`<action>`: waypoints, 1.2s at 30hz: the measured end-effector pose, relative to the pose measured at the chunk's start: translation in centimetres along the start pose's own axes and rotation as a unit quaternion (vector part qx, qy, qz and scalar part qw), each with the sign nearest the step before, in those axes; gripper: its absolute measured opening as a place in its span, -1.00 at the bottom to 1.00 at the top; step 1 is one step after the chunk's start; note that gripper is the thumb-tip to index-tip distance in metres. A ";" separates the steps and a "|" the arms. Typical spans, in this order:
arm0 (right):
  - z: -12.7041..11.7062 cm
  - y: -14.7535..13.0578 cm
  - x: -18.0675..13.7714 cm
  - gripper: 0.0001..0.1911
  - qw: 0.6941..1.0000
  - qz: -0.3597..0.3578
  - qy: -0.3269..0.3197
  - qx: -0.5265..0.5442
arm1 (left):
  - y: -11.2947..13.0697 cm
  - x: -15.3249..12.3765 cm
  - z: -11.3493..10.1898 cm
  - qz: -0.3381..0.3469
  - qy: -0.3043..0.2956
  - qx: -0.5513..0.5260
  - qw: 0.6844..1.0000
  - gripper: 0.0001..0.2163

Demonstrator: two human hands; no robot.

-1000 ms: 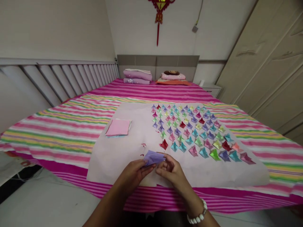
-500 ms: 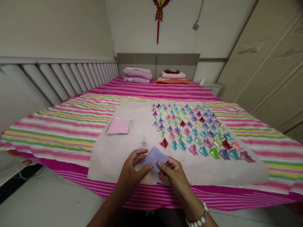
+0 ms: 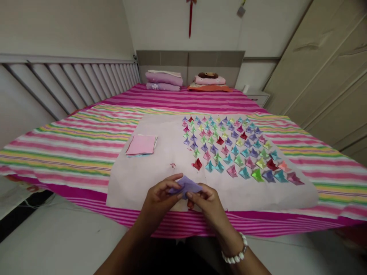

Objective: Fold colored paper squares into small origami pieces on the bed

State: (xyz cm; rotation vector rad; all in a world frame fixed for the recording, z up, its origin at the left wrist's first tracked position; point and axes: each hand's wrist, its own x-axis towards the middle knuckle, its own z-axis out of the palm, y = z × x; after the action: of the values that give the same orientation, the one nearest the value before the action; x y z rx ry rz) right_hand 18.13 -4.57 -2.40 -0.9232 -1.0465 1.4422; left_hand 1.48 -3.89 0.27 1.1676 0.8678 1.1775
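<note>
From the foot of the striped bed (image 3: pixel 83 135), near its edge, the head view faces forward and down toward the headboard (image 3: pixel 168 59)

No text, label, brand, number or sign could be read; the small red marks (image 3: pixel 172 165) on the white sheet (image 3: pixel 243 198) could not be deciphered.

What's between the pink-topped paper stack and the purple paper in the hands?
In the head view, bare white sheet from the pink-topped paper stack to the left hand, which holds the purple paper; a small red mark lies beside that path.
</note>
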 end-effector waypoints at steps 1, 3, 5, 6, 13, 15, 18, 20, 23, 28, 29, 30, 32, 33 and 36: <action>0.0 -0.1 -0.1 -0.79 1.000 -0.002 -0.001 0.001 | 0.1 -0.1 0.0 -0.001 -0.001 0.005 1.000 -0.90; -0.1 -0.1 -0.2 -0.80 1.000 -0.007 -0.008 0.005 | 0.2 -0.1 0.1 0.001 -0.013 0.007 1.000 -0.92; -0.3 -0.1 -0.3 -0.82 1.000 -0.015 -0.013 0.011 | 0.2 -0.2 0.1 0.010 -0.038 0.005 0.999 -0.94; -0.4 -0.1 -0.4 -0.82 1.000 -0.017 -0.014 0.016 | 0.1 -0.2 0.2 0.016 -0.052 0.004 0.999 -0.95; -0.3 0.4 -0.5 -0.87 0.999 -0.003 0.005 0.049 | 0.0 -0.3 -0.2 0.039 -0.084 0.053 0.994 -0.93; -0.1 0.4 -0.5 -0.87 0.998 0.004 0.011 0.058 | 0.3 -0.2 -0.3 0.038 -0.091 0.079 0.992 -0.90; 0.1 0.2 -0.6 -0.86 0.997 0.007 0.016 0.069 | 0.8 -0.3 -0.4 0.044 -0.100 0.121 0.987 -0.83; 0.2 0.0 -0.7 -0.86 0.997 0.012 0.014 0.070 | 1.1 -0.4 -0.4 0.051 -0.105 0.131 0.984 -0.80; 0.3 -0.2 -0.8 -0.86 0.997 0.023 0.014 0.071 | 1.2 -0.6 -0.4 0.040 -0.118 0.123 0.985 -0.81; 0.4 -0.6 -1.0 -0.85 0.997 0.024 0.020 0.074 | 0.4 -0.6 -0.3 -0.008 -0.062 0.102 0.993 -0.74; 0.5 -0.7 -1.0 -0.85 0.997 0.025 0.022 0.072 | 0.3 -0.5 -0.3 -0.018 -0.042 0.090 0.995 -0.73; 0.5 -0.7 -1.1 -0.85 0.997 0.025 0.024 0.071 | 0.2 -0.5 -0.3 -0.026 -0.028 0.074 0.996 -0.73; 0.6 -0.9 -1.1 -0.84 0.997 0.027 0.028 0.070 | 0.3 -0.4 -0.5 -0.041 -0.030 0.036 0.998 -0.71; 0.6 -1.0 -1.2 -0.83 0.997 0.028 0.031 0.068 | 0.4 -0.4 -0.6 -0.050 -0.044 0.020 0.998 -0.69; 0.5 -1.0 -1.2 -0.80 0.997 0.037 0.042 0.060 | 0.9 -0.5 -0.8 -0.075 -0.082 0.015 0.994 -0.60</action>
State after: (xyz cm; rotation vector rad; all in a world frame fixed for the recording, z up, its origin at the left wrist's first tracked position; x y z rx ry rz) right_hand 18.09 -5.82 -1.25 -0.9364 -0.8614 1.4981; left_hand 0.43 -4.26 0.99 1.1841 0.8353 0.9366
